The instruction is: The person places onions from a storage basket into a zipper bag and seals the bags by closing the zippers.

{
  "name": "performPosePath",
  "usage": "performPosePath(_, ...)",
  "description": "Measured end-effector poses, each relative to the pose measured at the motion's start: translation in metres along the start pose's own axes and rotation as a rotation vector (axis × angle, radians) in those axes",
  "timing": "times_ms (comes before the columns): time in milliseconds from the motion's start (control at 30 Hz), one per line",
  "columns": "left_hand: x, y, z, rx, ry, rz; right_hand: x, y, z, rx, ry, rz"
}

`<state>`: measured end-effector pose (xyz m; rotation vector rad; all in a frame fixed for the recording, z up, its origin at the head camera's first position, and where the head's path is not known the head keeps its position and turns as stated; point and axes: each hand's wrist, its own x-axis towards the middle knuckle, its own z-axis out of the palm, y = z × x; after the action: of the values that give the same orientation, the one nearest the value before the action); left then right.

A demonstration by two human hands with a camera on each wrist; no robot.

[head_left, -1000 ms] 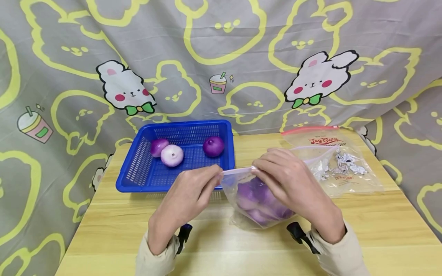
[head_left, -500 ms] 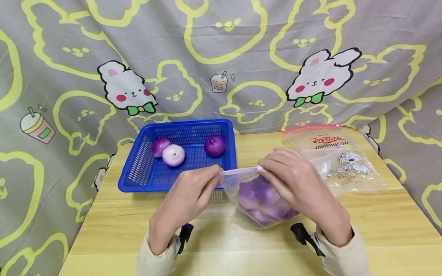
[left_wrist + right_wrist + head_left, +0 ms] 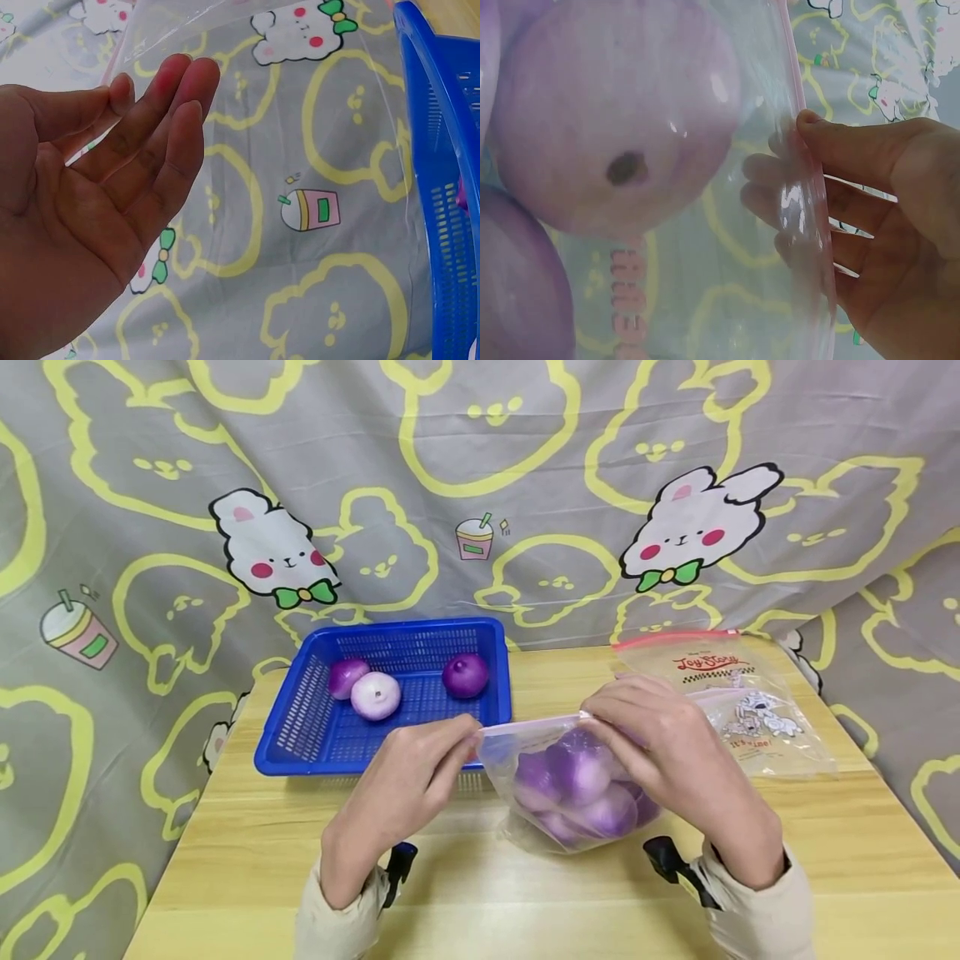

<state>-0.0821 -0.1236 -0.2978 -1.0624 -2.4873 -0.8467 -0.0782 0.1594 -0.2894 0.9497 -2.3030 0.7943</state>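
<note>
The head view is bright, the wrist views dimmer, with glare on the bag (image 3: 682, 262).

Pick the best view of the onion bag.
Head: nearly all of the onion bag shows, onions inside, the right hand partly covering it. Right wrist: close-up of one part, zip edge visible, rest cropped. Left wrist: just some film at top.

We log a pale cream left sleeve (image 3: 337, 910) at seven o'clock in the head view and a matching right sleeve (image 3: 765, 918) between four and five, both creased. Beside each cuff we note a black fitting: left fitting (image 3: 401, 865) at its sleeve's two o'clock; right fitting (image 3: 662, 857), round-ended, at ten. Left hand (image 3: 408, 777), right hand (image 3: 656, 739): bare.
</note>
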Motion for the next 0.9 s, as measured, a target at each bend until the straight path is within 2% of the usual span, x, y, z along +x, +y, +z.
performPosePath(567,-0.001,-0.003,0.000,-0.030,-0.007,-0.023,-0.008,0.019,-0.016,0.000,0.036,0.030)
performPosePath(900,-0.001,-0.004,-0.001,-0.035,-0.004,-0.030,-0.011,0.023,-0.025,-0.010,0.009,0.081)
